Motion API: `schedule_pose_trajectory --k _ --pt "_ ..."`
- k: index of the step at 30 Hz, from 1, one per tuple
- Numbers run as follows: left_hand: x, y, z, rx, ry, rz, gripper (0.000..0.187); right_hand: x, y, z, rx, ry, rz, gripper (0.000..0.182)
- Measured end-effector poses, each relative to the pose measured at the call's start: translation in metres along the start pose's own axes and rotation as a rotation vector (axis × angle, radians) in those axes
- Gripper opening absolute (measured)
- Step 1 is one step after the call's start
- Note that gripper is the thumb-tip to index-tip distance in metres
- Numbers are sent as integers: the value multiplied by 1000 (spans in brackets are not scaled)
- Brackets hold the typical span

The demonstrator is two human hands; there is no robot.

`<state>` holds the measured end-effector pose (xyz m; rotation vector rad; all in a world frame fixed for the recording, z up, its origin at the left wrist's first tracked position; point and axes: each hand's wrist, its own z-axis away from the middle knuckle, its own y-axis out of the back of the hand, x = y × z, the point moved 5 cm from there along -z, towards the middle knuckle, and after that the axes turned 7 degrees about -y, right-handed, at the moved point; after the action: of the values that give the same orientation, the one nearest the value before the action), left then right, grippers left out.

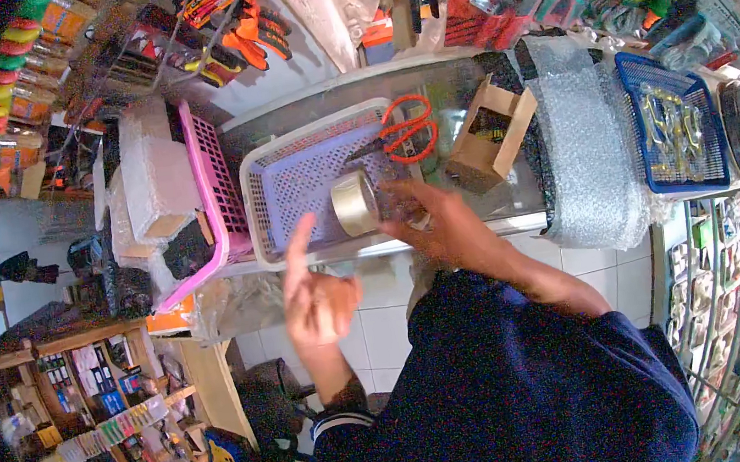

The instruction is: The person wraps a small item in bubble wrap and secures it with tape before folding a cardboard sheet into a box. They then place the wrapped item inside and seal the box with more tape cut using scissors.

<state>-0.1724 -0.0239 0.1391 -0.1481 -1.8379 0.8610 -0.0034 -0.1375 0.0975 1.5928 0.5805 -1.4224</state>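
A roll of pale, shiny tape (354, 204) stands on its side over the front right part of the lavender-bottomed basket (259, 217). My right hand (428, 216) grips its right side; part of the grip is hidden behind the fingers. My left hand (319, 300) is in front of the basket's near rim, holding nothing I can see, its index finger stretched up and the other fingers partly bent. Orange-handled scissors (408, 129) lie across the basket's right rim, blades pointing inward. To their right sits an open brown cardboard box (491, 147).
A pink basket (213, 172) with white boxes stands left of the tape. Bubble wrap (586, 144) covers the counter on the right, beside a blue basket (639, 129) of metal pieces. Packaged tools hang along the back. Wooden shelves (97, 343) stand lower left.
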Motion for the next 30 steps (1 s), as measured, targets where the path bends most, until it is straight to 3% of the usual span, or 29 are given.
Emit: schedule_pose_trajectory --k 3,6,9,12,15,18,19,22,23,26,27,30 --pt "-35 -33 6 -93 117 316 98 3 11 30 -94 29 -544 49" --pt "-61 -58 4 -169 184 511 99 0 28 51 -116 -98 -932 44" --pt "-81 -79 1 -226 256 605 97 2 43 61 -5 -116 -1023 46" --pt "-92 -87 -3 -219 290 551 98 4 57 70 25 -262 -1065 42" --pt "-101 -94 -8 -246 297 507 90 17 68 75 112 -302 -903 34" --pt "-111 -80 -16 -203 317 287 81 22 85 82 207 -296 -791 32" --pt "-107 -89 -27 -90 334 144 71 26 89 84 229 -271 -762 32" --pt "-93 -104 -55 70 50 -705 69 39 103 93 301 -233 -701 32" --pt "-91 -101 -59 118 -19 -760 71 40 112 96 329 -243 -698 32" --pt "-86 -148 -85 -125 -639 -1517 73 53 143 96 470 -219 -619 28" --pt "-100 -160 -92 -223 -562 -1680 76 57 154 94 525 -214 -622 26" --pt "-143 -172 -120 -264 -508 -2014 79 68 170 88 589 -152 -622 22"
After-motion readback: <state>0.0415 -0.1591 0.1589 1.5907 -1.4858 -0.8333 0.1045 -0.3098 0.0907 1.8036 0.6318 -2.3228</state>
